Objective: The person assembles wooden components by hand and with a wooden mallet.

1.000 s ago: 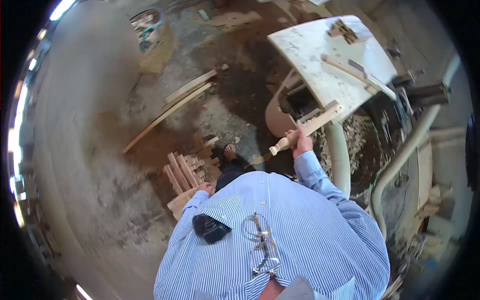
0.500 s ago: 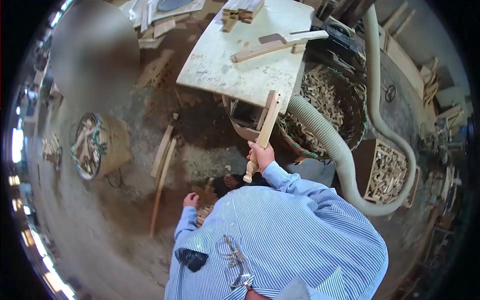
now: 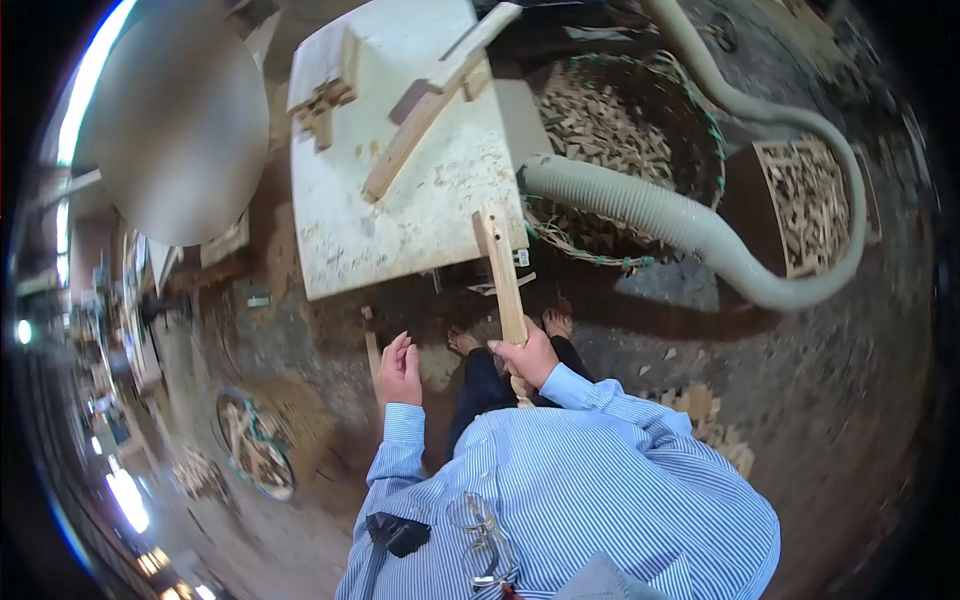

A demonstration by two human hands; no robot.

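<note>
Our right hand [image 3: 528, 355] is clenched around the lower part of a wooden stick [image 3: 502, 275], thumb and fingers wrapped over it just above its turned, rounded end, which shows below the fist against the dark trousers. Our left hand [image 3: 400, 368] holds nothing: it hovers with the fingers loosely curled and apart, well clear of the stick.

We judge that the step in hand is bringing the stick up to the white work table [image 3: 350, 240]. A next move would call for keeping the grip firm and lining the square end up with the tabletop, perhaps with the free hand steadying it.

The stick's long axis runs away from our body, nearly upright in the head view and leaning slightly left at the top. Its square end points at the table's near edge and overlaps it, beside the ribbed dust hose [image 3: 690, 225]. Beyond the hose lies a basket of offcuts [image 3: 610, 120].
</note>
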